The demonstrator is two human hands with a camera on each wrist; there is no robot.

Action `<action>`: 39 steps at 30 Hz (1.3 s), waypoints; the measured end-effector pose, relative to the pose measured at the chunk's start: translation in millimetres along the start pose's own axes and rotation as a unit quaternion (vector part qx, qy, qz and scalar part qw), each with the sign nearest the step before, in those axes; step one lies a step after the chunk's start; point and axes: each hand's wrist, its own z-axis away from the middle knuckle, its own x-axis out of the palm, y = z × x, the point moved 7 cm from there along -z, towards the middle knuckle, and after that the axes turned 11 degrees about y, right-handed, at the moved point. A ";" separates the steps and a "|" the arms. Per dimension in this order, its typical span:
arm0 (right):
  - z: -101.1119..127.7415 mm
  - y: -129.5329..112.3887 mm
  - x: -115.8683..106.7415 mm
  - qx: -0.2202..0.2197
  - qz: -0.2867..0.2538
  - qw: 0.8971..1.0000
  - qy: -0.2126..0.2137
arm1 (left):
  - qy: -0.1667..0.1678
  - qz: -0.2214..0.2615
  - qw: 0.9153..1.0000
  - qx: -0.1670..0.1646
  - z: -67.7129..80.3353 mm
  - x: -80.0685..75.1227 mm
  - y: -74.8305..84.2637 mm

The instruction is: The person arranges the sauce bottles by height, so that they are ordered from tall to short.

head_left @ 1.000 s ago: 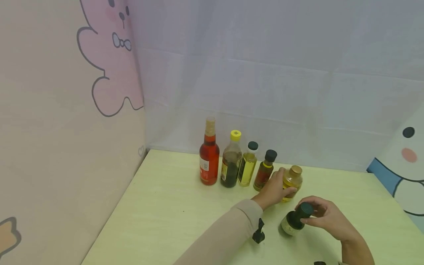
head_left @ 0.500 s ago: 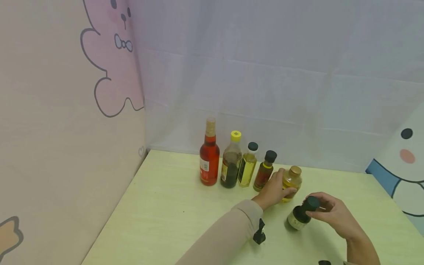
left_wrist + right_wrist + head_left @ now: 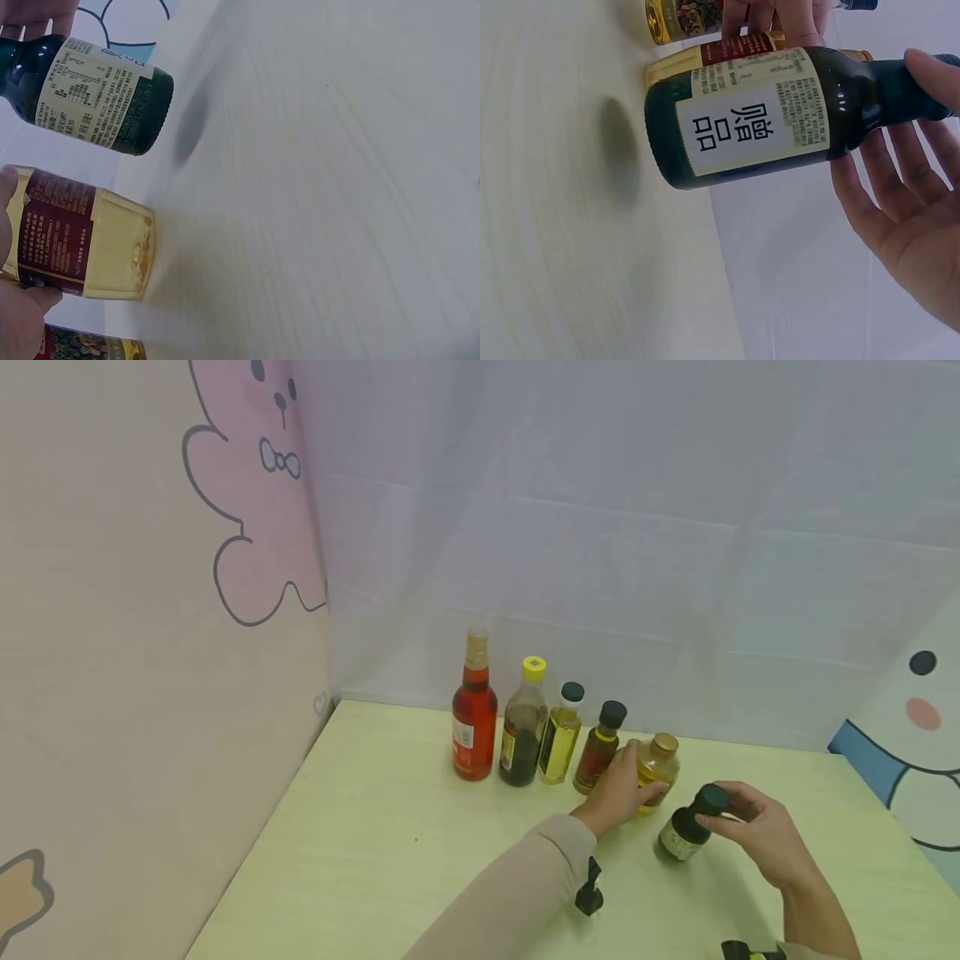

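My left hand (image 3: 617, 789) grips a squat bottle of golden oil (image 3: 660, 767) with a tan cap; its dark red label shows in the left wrist view. A small dark green glass bottle (image 3: 684, 835) hangs from my right hand (image 3: 763, 835), thumb and fingers pinching its capped neck. In the right wrist view this bottle (image 3: 735, 127) has a white sticker with large characters. Its base is apart from the table, with a shadow beside it. To the left of my left hand stands a dark-capped bottle (image 3: 597, 758) with a red label.
Further left, in a row, stand a yellow oil bottle (image 3: 561, 739), a yellow-capped bottle (image 3: 523, 735) of dark liquid and a tall red bottle (image 3: 474, 727). The pale table (image 3: 360, 835) meets a curtain (image 3: 600, 527) behind and a printed panel (image 3: 150, 693) at left.
My right hand has carried the dark green bottle away from me and a little to the right. The golden oil bottle has shifted slightly left in my left hand. The other bottles stay put.
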 end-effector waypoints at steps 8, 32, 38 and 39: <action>-7.5 1.5 -4.8 -0.007 0.011 1.000 0.027 | 0.025 -0.022 0.999 0.006 -0.8 1.5 0.0; -30.0 21.4 -11.5 0.041 0.022 0.993 0.109 | 0.029 -0.030 0.999 -0.012 0.1 1.3 -1.5; -34.5 28.3 -10.4 0.045 -0.010 0.989 0.141 | 0.035 -0.030 0.999 -0.014 -0.5 0.1 -0.3; -34.8 29.3 -10.0 0.045 -0.009 0.988 0.145 | 0.035 -0.030 0.999 -0.015 -0.3 0.3 -0.5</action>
